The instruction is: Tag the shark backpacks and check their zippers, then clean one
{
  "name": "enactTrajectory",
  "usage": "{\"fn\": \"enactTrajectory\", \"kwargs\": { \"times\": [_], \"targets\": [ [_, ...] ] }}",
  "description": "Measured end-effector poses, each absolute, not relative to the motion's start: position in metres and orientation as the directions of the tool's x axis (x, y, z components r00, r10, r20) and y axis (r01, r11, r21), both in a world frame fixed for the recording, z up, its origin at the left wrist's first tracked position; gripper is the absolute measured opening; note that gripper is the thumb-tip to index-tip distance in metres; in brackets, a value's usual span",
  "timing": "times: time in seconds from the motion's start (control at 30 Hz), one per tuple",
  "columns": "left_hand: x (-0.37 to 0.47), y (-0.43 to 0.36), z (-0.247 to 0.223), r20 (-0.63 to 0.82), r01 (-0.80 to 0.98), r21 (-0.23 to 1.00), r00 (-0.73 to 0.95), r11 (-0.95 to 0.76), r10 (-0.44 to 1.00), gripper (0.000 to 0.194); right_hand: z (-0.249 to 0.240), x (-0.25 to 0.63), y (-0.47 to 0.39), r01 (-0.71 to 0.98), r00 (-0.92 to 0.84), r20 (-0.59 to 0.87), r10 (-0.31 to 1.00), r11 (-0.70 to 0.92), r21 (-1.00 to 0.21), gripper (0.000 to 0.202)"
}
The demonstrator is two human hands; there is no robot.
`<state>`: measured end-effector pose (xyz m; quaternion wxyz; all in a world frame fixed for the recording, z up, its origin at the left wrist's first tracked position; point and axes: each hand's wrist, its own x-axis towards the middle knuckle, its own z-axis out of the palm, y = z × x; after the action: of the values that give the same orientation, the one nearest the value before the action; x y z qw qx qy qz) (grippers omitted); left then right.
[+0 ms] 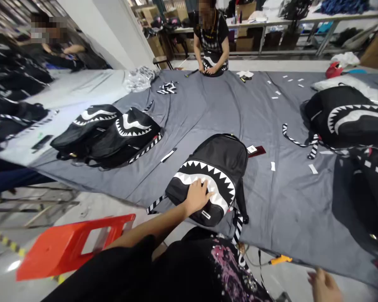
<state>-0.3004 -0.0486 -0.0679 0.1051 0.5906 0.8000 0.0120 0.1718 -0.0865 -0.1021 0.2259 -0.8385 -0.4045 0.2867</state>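
A black backpack (222, 153) with a white shark-mouth print lies on the grey cloth-covered table (204, 113) in front of me. My left hand (198, 196) rests flat on the printed front of this backpack, fingers spread. Striped black-and-white straps (237, 226) hang from its lower end, and a dark red tag with a white label (255, 151) sticks out at its right side. My right hand (324, 286) is low at the right, just off the table's front edge and apart from the backpack; its fingers are blurred. Near it an orange-handled tool (280, 260) hangs by the edge.
Two similar backpacks (126, 134) lie to the left, more bags (353, 113) at the right. White slips (272, 166) and a small striped strip (168, 155) are scattered about. Across the table a person (211, 37) handles a bag. A red plastic stool (59, 247) stands at lower left.
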Motion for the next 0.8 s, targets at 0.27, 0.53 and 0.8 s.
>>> {"fn": "enactTrajectory", "kwargs": {
  "times": [0.27, 0.53, 0.8],
  "targets": [
    [-0.471, 0.027, -0.050, -0.022, 0.781, 0.263, -0.582, 0.566, 0.813, 0.048, -0.096, -0.044, 0.019, 0.758, -0.056, -0.063, 0.996, 0.001, -0.652, 0.051],
    [-0.626, 0.030, -0.130, -0.193, 0.545, 0.315, -0.765, 0.777, 0.615, 0.046, -0.062, -0.195, 0.043, 0.590, -0.575, 0.309, 0.757, 0.646, -0.484, 0.033],
    [-0.645, 0.048, -0.156, -0.241, 0.452, 0.462, -0.764, 0.763, 0.599, 0.035, -0.059, -0.279, 0.075, 0.453, -0.717, 0.292, 0.633, 0.741, -0.495, 0.025]
  ]
}}
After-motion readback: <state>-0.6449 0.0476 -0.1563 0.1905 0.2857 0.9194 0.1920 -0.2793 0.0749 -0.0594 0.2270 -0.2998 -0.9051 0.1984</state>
